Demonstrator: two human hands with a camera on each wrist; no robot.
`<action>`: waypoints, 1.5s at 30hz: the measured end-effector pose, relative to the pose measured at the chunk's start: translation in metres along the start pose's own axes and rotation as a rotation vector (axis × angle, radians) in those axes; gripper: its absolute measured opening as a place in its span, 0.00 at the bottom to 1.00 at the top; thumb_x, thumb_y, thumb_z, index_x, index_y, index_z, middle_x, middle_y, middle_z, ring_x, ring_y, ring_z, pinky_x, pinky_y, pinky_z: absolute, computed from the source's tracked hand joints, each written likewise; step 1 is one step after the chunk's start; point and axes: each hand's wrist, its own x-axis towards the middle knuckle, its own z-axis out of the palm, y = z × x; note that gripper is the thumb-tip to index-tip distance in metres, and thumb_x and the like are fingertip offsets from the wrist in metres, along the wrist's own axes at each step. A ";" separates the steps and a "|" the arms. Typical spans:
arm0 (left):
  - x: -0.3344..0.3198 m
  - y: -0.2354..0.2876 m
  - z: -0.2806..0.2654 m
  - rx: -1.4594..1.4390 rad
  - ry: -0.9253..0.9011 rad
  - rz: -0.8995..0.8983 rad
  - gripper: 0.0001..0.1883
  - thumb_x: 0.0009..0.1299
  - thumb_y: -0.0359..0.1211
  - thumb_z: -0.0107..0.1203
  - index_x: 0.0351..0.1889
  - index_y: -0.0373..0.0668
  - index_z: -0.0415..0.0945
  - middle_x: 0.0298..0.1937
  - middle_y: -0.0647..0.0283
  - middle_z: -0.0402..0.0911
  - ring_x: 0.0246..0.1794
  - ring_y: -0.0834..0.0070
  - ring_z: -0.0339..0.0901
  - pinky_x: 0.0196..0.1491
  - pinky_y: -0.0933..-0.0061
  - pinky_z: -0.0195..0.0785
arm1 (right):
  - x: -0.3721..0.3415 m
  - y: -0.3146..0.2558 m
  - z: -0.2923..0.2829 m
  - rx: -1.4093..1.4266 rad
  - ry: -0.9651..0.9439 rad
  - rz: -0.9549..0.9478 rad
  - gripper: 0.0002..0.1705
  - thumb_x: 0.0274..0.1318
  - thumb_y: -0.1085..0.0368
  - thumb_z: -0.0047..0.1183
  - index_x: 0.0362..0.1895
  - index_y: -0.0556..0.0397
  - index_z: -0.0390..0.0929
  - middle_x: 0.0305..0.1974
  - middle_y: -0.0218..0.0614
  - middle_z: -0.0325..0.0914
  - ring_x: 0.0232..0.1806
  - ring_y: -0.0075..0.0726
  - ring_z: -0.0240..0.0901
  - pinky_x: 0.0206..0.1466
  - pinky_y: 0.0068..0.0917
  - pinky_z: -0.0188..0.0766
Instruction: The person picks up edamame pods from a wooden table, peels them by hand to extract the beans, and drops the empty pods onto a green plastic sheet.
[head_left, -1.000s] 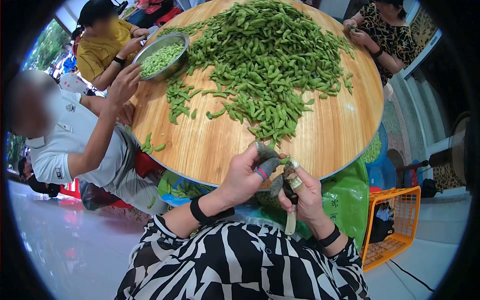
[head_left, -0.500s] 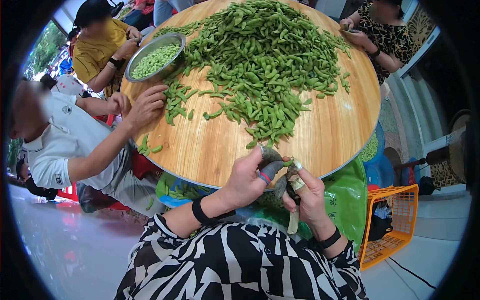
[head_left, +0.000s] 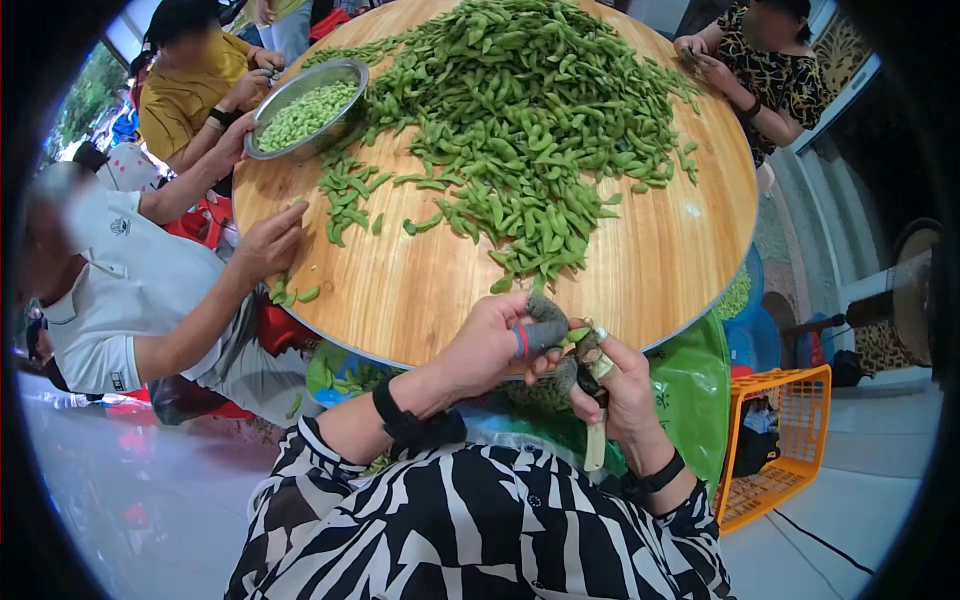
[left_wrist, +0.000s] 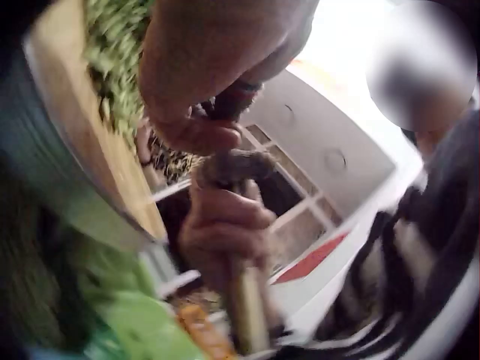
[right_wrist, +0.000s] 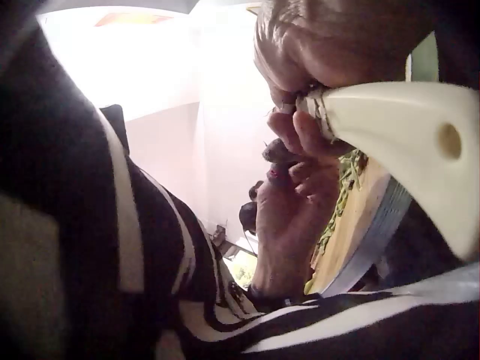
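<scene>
The left hand, fingers curled, pinches a small green pod between the two hands, by the near edge of the surface. The pod's long axis runs roughly left to right, its right end towards the right hand. That hand's fingers wrap a tool, its pale handle pointing near, towards the striped shirt. Heaped pods lie farther off, right of a bowl.

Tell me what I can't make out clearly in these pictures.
Right wrist view: whatever tips the pale handle, hidden by the right hand.
Head view: the far rim of the table, cut off by the top edge.
Left wrist view: the green pods, too blurred to tell one from another.
</scene>
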 end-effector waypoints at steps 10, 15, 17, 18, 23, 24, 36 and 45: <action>-0.008 0.009 0.001 1.207 -0.023 0.913 0.11 0.59 0.25 0.60 0.40 0.35 0.78 0.27 0.58 0.78 0.24 0.70 0.76 0.27 0.72 0.68 | -0.001 0.010 -0.009 0.178 -0.076 0.088 0.22 0.64 0.67 0.45 0.61 0.59 0.66 0.35 0.38 0.74 0.14 0.25 0.63 0.13 0.16 0.56; -0.010 0.007 0.003 0.626 0.008 0.373 0.07 0.66 0.29 0.57 0.40 0.36 0.78 0.23 0.64 0.77 0.22 0.82 0.73 0.22 0.78 0.65 | -0.002 0.005 -0.003 0.040 0.004 0.022 0.20 0.64 0.69 0.45 0.59 0.61 0.68 0.34 0.38 0.74 0.14 0.24 0.64 0.13 0.16 0.55; -0.011 0.009 0.005 0.427 0.025 0.120 0.07 0.68 0.30 0.55 0.40 0.38 0.78 0.22 0.65 0.77 0.21 0.85 0.72 0.21 0.80 0.63 | -0.003 0.003 -0.005 -0.025 -0.013 0.005 0.20 0.64 0.69 0.45 0.58 0.62 0.69 0.32 0.37 0.74 0.14 0.24 0.64 0.13 0.16 0.55; -0.010 0.008 0.004 0.358 0.020 0.066 0.06 0.69 0.31 0.54 0.39 0.38 0.77 0.23 0.67 0.77 0.20 0.86 0.71 0.20 0.83 0.62 | -0.003 0.003 -0.006 -0.092 -0.030 -0.010 0.20 0.63 0.70 0.45 0.58 0.63 0.69 0.31 0.36 0.74 0.15 0.23 0.64 0.13 0.16 0.55; -0.009 -0.001 0.002 0.385 0.000 0.048 0.05 0.70 0.30 0.51 0.38 0.39 0.76 0.24 0.69 0.76 0.20 0.88 0.69 0.21 0.86 0.62 | -0.005 0.006 -0.007 -0.252 0.096 -0.096 0.12 0.61 0.70 0.48 0.47 0.62 0.73 0.27 0.32 0.73 0.15 0.19 0.62 0.15 0.15 0.54; -0.010 -0.002 0.003 0.426 -0.005 0.042 0.05 0.70 0.30 0.51 0.38 0.39 0.76 0.24 0.70 0.76 0.20 0.88 0.69 0.21 0.85 0.62 | -0.005 0.007 -0.009 -0.293 0.145 -0.130 0.09 0.61 0.69 0.49 0.43 0.61 0.74 0.26 0.30 0.72 0.15 0.18 0.61 0.16 0.15 0.54; -0.011 -0.014 0.008 0.629 -0.088 0.055 0.08 0.69 0.30 0.53 0.44 0.39 0.71 0.26 0.67 0.77 0.22 0.86 0.73 0.22 0.85 0.64 | -0.002 0.000 -0.009 -0.236 0.159 -0.005 0.04 0.56 0.73 0.44 0.33 0.59 0.72 0.20 0.29 0.70 0.13 0.16 0.57 0.15 0.16 0.52; -0.015 -0.019 0.016 0.401 -0.144 0.113 0.10 0.68 0.27 0.54 0.46 0.39 0.69 0.29 0.66 0.78 0.23 0.84 0.75 0.21 0.85 0.64 | -0.007 -0.002 -0.022 0.000 0.029 0.149 0.05 0.55 0.71 0.47 0.33 0.61 0.72 0.18 0.33 0.70 0.09 0.16 0.56 0.11 0.17 0.54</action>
